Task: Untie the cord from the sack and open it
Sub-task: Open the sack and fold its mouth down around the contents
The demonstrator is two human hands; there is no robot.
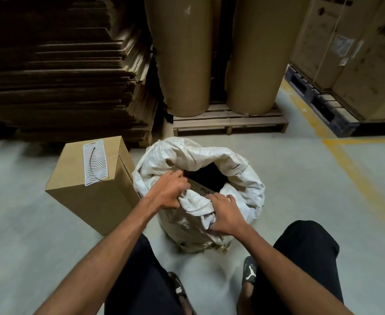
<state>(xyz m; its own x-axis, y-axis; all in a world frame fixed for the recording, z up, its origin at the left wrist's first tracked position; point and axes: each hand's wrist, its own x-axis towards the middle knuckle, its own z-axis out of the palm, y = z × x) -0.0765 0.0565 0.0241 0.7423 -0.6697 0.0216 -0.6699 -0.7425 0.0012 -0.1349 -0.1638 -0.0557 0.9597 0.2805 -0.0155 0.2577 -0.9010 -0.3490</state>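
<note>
Gripping the near rim of the white woven sack (232, 178) with both hands, mouth already gaping open. Left hand (167, 192) is clenched on a bunched fold of the rim, fingers curled over the edge into the opening. Right hand (225, 214) is clamped on the crumpled fabric just beside it, lower on the sack's front. Sack stands upright on the grey concrete floor (312, 201) between my knees and the wooden pallet (230, 122). Inside I see a dark cavity and the edge of a cardboard piece (201, 189) with "Viva" printed on it. Can't make out any cord on the sack. Brown carton (82, 201) sits just left of the sack, touching or nearly so, white wavy label (96, 162) on top. Two big brown paper rolls (180, 53) upright on the pallet behind
</note>
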